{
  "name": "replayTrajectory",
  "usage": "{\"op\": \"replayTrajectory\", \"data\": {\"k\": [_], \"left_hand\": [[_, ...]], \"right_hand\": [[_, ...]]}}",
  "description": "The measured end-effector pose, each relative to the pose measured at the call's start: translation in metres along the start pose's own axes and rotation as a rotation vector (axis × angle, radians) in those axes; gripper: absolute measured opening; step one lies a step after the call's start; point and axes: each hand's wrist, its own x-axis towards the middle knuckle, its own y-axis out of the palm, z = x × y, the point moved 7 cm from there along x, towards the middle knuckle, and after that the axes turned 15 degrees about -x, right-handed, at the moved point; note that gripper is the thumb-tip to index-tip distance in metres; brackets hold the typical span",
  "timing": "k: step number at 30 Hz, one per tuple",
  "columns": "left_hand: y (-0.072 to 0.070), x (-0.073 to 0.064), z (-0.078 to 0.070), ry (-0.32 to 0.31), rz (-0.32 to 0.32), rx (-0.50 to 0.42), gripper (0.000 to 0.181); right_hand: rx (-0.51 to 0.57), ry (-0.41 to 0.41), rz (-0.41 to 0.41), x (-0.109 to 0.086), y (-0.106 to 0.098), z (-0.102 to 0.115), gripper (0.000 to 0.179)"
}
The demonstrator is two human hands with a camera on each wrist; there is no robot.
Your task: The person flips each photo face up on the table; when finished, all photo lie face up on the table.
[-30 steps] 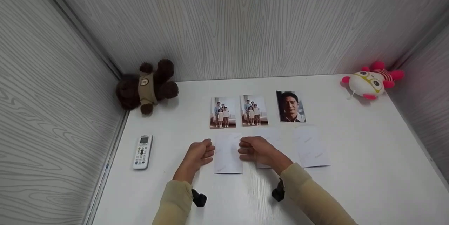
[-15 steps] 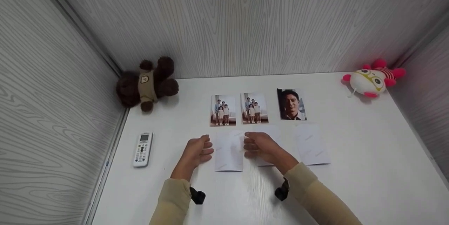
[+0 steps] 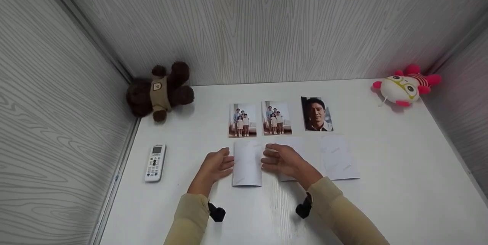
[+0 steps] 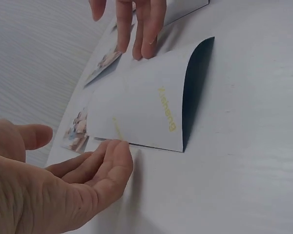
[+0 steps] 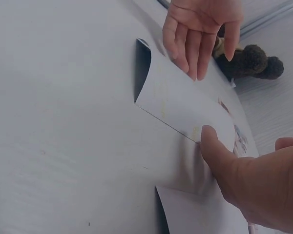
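A face-down photo print [image 3: 247,165], white on its back with faint yellow lettering, lies between both hands. It bows upward in the middle; in the left wrist view the arched end of the print [image 4: 151,92] shows a dark underside. My left hand [image 3: 214,165] has its extended fingertips right at the left long edge. From the opposite side, the fingers of my right hand [image 3: 286,161] press at the right long edge, straight and slightly spread. Under the right hand lies a second face-down print [image 3: 293,144], partly hidden. A third face-down print [image 3: 339,158] is farther right.
Behind them lie two matching family photos [image 3: 242,120] [image 3: 276,118] and a portrait photo [image 3: 317,114]. A white remote control [image 3: 155,163] is at left. A brown plush bear [image 3: 160,91] and a pink-and-white plush toy [image 3: 406,85] lie by the back corners, near the walls.
The right hand drew back slightly to the right, then came in left again as the left hand moved right. The print between them now looks narrower and more bowed.
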Motion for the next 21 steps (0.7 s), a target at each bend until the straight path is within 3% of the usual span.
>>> {"op": "replayTrajectory", "data": {"k": [4, 12, 16, 21], "left_hand": [[-0.0021, 0.0016, 0.0019, 0.016, -0.048, 0.043, 0.039], [-0.0002, 0.0049, -0.0013, 0.139, -0.079, 0.215, 0.021], [0.0016, 0.0068, 0.0007, 0.142, -0.089, 0.196, 0.026], [0.0029, 0.0088, 0.0063, 0.100, -0.081, 0.108, 0.038]], "right_hand": [[0.010, 0.015, -0.006, 0.0019, -0.0011, -0.0025, 0.050], [-0.017, 0.030, -0.029, 0.0037, -0.0026, -0.0035, 0.049], [-0.047, 0.034, -0.044, 0.0044, -0.0041, -0.0037, 0.048], [-0.068, 0.026, -0.050, 0.0054, -0.0058, -0.0043, 0.046]]}}
